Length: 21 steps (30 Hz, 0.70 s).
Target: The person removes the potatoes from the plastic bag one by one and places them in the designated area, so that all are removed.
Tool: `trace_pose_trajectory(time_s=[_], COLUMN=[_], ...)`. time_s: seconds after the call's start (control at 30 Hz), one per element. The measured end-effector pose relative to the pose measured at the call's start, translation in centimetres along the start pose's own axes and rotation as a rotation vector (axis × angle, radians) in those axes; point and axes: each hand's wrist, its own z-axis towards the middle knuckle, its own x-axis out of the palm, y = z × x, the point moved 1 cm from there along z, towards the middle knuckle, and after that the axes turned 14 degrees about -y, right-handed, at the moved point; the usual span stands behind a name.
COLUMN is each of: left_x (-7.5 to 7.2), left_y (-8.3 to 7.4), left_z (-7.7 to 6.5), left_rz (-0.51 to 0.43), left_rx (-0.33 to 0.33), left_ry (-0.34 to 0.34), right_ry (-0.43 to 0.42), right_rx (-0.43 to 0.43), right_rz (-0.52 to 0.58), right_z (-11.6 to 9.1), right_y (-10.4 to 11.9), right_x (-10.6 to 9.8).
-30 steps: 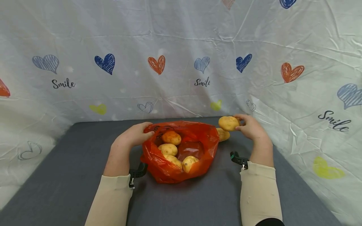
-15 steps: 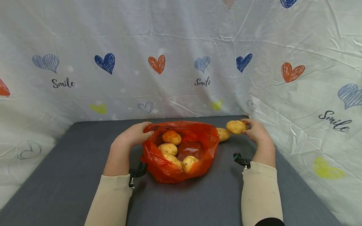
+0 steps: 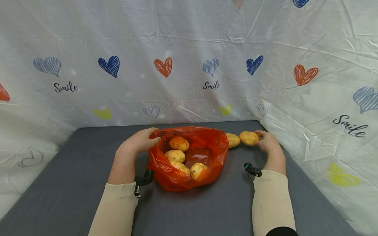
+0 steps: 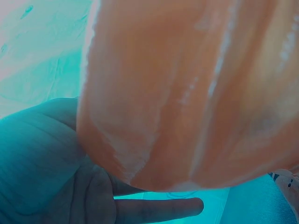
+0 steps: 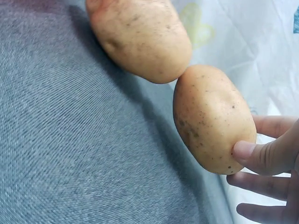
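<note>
An orange-red plastic bag stands with its mouth wide, several potatoes inside. My left hand holds the bag's left rim, thumb over the edge. In the left wrist view the bag hides much of that hand, and one finger extends straight beneath it. Right of the bag, my right hand pinches the end of a potato low at the table's back. The right wrist view has the thumb on this potato, whose other end meets a second potato.
That second potato lies against the bag's right side. Under everything is a dark grey table. A white cloth printed with hearts hangs behind the table and along its right side.
My right hand has carried its potato rightward and down, from above the second potato to beside it. The left hand and the bag stay put.
</note>
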Motion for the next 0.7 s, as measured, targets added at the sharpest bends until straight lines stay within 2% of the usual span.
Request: trace_pose_trajectory(time_s=[0.7], left_x=[0.13], left_y=[-0.01], left_z=[0.12], left_rz=[0.013], left_rx=[-0.010], left_ry=[0.005], right_ry=[0.026], right_rx=[0.051], right_rz=[0.018], right_z=[0.20], right_y=[-0.76], right_x=[0.66])
